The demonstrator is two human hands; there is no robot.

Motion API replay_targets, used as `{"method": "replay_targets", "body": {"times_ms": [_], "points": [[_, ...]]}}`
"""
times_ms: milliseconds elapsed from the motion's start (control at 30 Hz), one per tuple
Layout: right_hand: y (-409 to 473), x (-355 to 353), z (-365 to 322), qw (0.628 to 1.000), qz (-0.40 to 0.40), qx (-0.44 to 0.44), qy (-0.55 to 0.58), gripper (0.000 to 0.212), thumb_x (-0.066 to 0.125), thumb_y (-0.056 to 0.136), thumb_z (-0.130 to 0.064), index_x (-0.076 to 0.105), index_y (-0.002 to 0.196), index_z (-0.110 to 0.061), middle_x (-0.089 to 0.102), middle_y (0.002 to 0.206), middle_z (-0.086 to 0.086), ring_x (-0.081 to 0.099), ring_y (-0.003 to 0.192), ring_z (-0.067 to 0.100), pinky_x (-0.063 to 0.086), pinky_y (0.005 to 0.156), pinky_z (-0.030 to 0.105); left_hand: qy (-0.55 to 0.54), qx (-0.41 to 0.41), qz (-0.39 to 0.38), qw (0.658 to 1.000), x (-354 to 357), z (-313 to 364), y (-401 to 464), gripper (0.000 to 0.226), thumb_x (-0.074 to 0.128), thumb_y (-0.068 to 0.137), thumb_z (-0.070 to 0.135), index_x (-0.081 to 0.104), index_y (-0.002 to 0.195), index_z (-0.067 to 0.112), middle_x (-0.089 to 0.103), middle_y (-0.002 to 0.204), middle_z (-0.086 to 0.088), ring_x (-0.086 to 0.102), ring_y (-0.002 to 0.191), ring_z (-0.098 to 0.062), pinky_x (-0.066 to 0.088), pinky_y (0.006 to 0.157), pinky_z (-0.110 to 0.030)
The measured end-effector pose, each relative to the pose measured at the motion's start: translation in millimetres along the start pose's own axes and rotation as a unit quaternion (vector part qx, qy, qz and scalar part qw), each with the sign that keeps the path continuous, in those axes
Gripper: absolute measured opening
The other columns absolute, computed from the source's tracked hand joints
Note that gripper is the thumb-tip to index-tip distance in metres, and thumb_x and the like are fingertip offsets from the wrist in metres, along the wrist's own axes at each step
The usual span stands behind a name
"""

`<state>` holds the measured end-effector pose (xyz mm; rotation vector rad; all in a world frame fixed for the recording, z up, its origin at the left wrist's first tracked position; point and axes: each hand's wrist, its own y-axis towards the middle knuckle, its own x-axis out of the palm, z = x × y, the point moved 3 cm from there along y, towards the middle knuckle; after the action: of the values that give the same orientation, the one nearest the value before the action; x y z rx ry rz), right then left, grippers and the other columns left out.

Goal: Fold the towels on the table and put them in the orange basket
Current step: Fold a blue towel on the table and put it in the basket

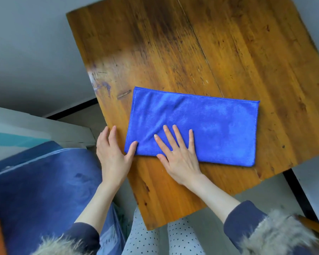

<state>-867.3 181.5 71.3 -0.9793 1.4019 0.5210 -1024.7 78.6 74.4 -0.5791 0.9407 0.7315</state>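
Our fur-trimmed sleeves [276, 234] frame the view. Right hand [179, 155] lies flat, fingers spread, on the blue towel [210, 126]; left hand [112, 153] open, thumb touching its corner. Towel folded on worn wooden table [191, 43]; grey wall [26, 43] behind.

Blue towel [201, 124] folded on the counter [228, 52]
A flat, long rectangle near the counter's front edge, hemmed edges showing, slightly rumpled at its left end.

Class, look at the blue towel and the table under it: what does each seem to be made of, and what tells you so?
Blue towel: probably microfibre, given its soft fuzzy nap and stitched hem. Table: wood planks with visible grain, likely varnished, given the glossy glare.
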Motion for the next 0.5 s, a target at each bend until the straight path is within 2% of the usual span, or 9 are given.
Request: {"method": "replay_targets", "body": {"times_ms": [133, 200, 267, 333, 433, 500], "points": [[19.7, -1.9, -17.7, 1.000, -0.009, 0.018, 0.000, 0.056, 0.022, 0.094, -0.048, 0.026, 0.145, -0.027, 0.020, 0.155, 0.006, 0.017, 0.142, 0.030, 0.011, 0.109, 0.064, -0.093, -0.169, 0.004, 0.981, -7.8, -14.4, 13.0, 0.069, 0.063, 0.081, 0.047, 0.037, 0.137, 0.014, 0.039, 0.137, -0.011, 0.029, 0.130, -0.028, 0.025, 0.106, -0.041], [34.6, -5.2, -28.3, 1.000, -0.019, 0.022, 0.001, 0.056, 0.017, 0.095, -0.049, 0.018, 0.147, -0.028, 0.012, 0.156, 0.005, 0.009, 0.144, 0.030, 0.006, 0.110, 0.063, -0.135, -0.235, -0.013, 0.963, -11.0, -21.7, 22.3, 0.063, 0.056, 0.083, 0.054, 0.044, 0.133, 0.017, 0.044, 0.134, -0.008, 0.028, 0.129, -0.027, 0.025, 0.106, -0.042], [49.6, -9.0, -37.6, 0.999, -0.026, 0.016, 0.016, 0.057, 0.015, 0.096, -0.049, 0.010, 0.148, -0.028, 0.002, 0.157, 0.004, -0.002, 0.144, 0.029, -0.003, 0.111, 0.061, -0.162, -0.262, -0.031, 0.951, -14.8, -28.9, 33.1, 0.057, 0.052, 0.084, 0.057, 0.052, 0.125, 0.018, 0.052, 0.127, -0.005, 0.032, 0.127, -0.026, 0.030, 0.107, -0.042], [62.2, -15.6, -44.1, 0.998, -0.021, -0.002, 0.064, 0.055, 0.019, 0.097, -0.048, 0.010, 0.148, -0.029, -0.003, 0.158, 0.002, -0.008, 0.144, 0.025, -0.009, 0.112, 0.058, -0.183, -0.277, -0.047, 0.942, -19.7, -35.1, 44.1, 0.053, 0.052, 0.085, 0.057, 0.059, 0.118, 0.017, 0.059, 0.118, -0.003, 0.040, 0.122, -0.024, 0.035, 0.105, -0.043], [66.7, -29.8, -40.5, 0.983, 0.010, -0.013, 0.181, 0.053, 0.031, 0.097, -0.041, 0.019, 0.147, -0.028, 0.004, 0.158, -0.001, -0.004, 0.145, 0.020, -0.008, 0.113, 0.051, -0.211, -0.292, -0.053, 0.931, -25.3, -38.8, 54.1, 0.041, 0.057, 0.085, 0.049, 0.066, 0.104, 0.014, 0.065, 0.105, 0.000, 0.053, 0.110, -0.021, 0.044, 0.096, -0.040], [56.3, -33.8, -30.6, 0.982, 0.030, 0.000, 0.186, 0.054, 0.036, 0.095, -0.036, 0.024, 0.146, -0.026, 0.008, 0.157, 0.000, 0.000, 0.145, 0.021, -0.004, 0.114, 0.050, -0.208, -0.283, -0.047, 0.935, -29.4, -37.5, 56.2, 0.031, 0.060, 0.085, 0.044, 0.066, 0.093, 0.015, 0.064, 0.092, 0.003, 0.057, 0.097, -0.019, 0.047, 0.083, -0.034]]}}
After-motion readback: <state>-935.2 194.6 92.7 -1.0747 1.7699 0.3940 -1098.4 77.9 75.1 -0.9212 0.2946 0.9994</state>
